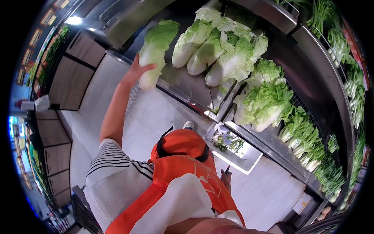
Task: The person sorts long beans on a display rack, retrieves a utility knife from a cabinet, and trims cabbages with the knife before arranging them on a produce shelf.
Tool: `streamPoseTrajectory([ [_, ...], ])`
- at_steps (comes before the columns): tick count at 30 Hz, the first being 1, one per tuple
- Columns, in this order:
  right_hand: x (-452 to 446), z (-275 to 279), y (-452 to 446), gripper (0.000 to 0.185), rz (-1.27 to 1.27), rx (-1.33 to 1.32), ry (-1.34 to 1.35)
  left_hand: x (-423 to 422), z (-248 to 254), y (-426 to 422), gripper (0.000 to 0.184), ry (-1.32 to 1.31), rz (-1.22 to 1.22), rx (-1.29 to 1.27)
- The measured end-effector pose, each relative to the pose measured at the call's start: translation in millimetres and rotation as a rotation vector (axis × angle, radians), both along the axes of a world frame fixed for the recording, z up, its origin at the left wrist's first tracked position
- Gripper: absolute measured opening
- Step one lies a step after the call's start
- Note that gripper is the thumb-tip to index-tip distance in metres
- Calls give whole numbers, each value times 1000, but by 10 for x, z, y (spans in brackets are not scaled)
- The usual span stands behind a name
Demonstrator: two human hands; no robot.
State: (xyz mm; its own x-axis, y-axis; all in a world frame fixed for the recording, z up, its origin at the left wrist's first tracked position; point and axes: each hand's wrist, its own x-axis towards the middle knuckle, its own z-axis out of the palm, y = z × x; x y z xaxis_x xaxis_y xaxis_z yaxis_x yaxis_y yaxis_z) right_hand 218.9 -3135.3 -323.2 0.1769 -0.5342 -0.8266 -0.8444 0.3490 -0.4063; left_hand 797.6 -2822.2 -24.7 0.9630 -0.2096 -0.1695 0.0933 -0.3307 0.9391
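My left hand (143, 69) is wrapped round a napa cabbage (159, 41) near its pale base, fingers and thumb on either side. The cabbage is held at the left end of the metal display shelf (183, 81), its leafy end pointing away from me. More napa cabbages (233, 58) lie side by side to its right. Low beside my orange apron (183, 144), my right hand (226, 179) is closed on a knife (227, 171) with a dark handle; its thin blade points toward a white bin and is hard to make out.
The white bin (249, 168) on the floor holds leafy scraps. Along the shelf to the right lie leafy lettuce-like heads (269, 101) and small bok choy (298, 134). A metal shelf edge (269, 145) runs before me. Wooden cabinets (70, 74) stand at left.
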Motion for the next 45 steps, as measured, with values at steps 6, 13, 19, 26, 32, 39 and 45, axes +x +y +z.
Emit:
streamPoseTrajectory([
  [6,442,392,549,51,82,-1,29,1189,-262,-199,93,138,49,-259],
  [13,271,611,606,50,-48,-1,154,2318,-305,-1115,104,-272,419,-103],
  [19,329,907,697,51,-152,-25,186,3113,-669,-1761,107,-723,402,193],
  [26,384,1158,884,51,-194,37,247,3654,-1394,-2031,102,-861,437,500],
  [32,409,1111,818,50,-159,-2,253,3326,-1142,-2065,102,-778,298,477],
  [39,623,949,658,49,-130,-25,176,3117,-1249,-1585,78,-583,155,108],
  [45,638,829,548,49,-56,-25,133,1514,-1267,-877,95,-163,-267,-285],
])
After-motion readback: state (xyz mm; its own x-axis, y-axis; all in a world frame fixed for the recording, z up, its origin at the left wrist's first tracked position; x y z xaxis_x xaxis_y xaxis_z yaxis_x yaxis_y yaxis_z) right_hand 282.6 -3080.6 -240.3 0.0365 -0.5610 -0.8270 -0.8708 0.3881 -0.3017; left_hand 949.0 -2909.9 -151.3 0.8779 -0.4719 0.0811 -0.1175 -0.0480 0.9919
